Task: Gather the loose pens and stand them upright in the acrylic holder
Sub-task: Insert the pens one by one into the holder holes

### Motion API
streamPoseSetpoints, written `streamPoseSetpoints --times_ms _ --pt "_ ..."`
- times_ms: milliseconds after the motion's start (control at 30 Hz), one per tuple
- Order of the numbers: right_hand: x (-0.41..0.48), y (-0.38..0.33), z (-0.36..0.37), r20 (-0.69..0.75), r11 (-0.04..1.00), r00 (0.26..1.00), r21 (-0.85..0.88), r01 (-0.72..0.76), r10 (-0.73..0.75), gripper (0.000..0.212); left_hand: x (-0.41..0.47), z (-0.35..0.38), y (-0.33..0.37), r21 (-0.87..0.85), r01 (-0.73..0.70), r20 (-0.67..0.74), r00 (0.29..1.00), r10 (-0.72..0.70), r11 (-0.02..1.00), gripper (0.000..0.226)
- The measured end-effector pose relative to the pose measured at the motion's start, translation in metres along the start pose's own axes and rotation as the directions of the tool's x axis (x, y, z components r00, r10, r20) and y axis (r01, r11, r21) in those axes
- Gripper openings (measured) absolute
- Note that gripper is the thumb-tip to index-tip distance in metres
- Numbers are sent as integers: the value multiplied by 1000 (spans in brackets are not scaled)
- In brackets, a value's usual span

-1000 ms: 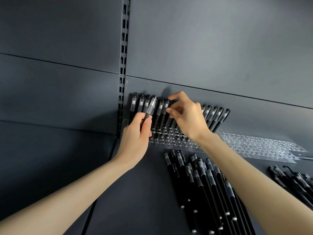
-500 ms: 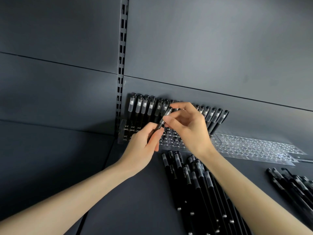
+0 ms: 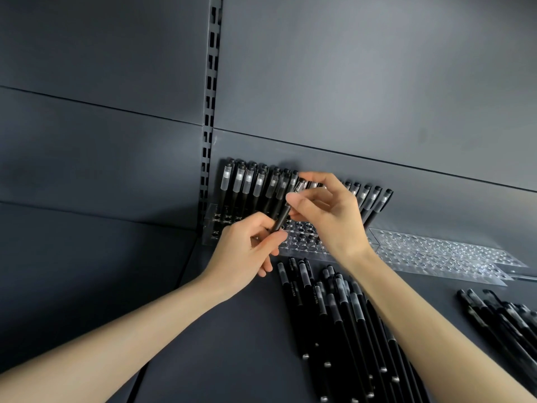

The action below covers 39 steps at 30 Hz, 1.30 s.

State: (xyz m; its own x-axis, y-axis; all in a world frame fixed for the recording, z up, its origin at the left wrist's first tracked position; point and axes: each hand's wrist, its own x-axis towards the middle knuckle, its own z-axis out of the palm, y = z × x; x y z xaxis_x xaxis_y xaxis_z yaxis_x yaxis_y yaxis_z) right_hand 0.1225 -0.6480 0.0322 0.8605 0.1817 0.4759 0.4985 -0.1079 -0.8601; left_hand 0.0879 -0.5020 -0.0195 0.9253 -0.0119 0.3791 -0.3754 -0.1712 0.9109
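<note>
A black pen (image 3: 283,215) with a clear cap is held tilted between both hands, just in front of the clear acrylic holder (image 3: 302,242). My left hand (image 3: 247,251) pinches its lower end; my right hand (image 3: 328,216) grips its upper part near the cap. Several black pens (image 3: 247,187) stand upright in the holder's back rows against the wall, some hidden behind my right hand. A pile of loose black pens (image 3: 334,315) lies on the shelf below the holder, under my right forearm.
A second clear acrylic holder (image 3: 436,251) lies to the right with nothing in it. Another heap of loose pens (image 3: 505,318) sits at the far right. A slotted metal upright (image 3: 209,112) runs up the dark wall at the holder's left end.
Both hands have come lower and closer together. The pen in my left hand is now gripped by my right hand too, tilted in front of the standing pens.
</note>
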Motion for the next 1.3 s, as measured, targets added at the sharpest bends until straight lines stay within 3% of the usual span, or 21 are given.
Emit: streamPoseSetpoints --times_ms 133,233,300,367,433,500,733,933,1300 --pt "0 3 1 -16 997 1000 -82 -4 2 34 0 0 1 27 15 -23 1000 -14 1000 12" --pt "5 -1 -6 -72 995 997 -103 6 -14 35 3 -3 -8 259 -120 -76 987 144 958 17" --pt "10 -7 -12 -143 994 988 -94 51 -64 33 4 -8 -17 523 -228 -54 953 299 821 30" --pt "16 -11 -16 -216 982 964 -147 123 -153 33 5 -12 -25 722 -306 24 908 419 620 39" --pt "22 -11 -17 -260 960 938 -219 174 -229 36 4 -12 -31 802 -336 97 889 448 493 42" --pt "25 -8 -15 -267 942 924 -266 204 -275 35 4 -11 -35 827 -340 138 895 425 448 44" --pt "27 8 -3 -195 908 931 -352 226 -307 31 4 -10 -37 861 -331 173 904 390 386 45" --pt "24 19 -4 -43 864 973 -470 182 -229 24 3 -10 -33 870 -305 179 927 329 386 46" --pt "21 16 -9 -11 785 968 -587 197 -251 27 2 -8 -28 876 -281 171 941 293 391 47"
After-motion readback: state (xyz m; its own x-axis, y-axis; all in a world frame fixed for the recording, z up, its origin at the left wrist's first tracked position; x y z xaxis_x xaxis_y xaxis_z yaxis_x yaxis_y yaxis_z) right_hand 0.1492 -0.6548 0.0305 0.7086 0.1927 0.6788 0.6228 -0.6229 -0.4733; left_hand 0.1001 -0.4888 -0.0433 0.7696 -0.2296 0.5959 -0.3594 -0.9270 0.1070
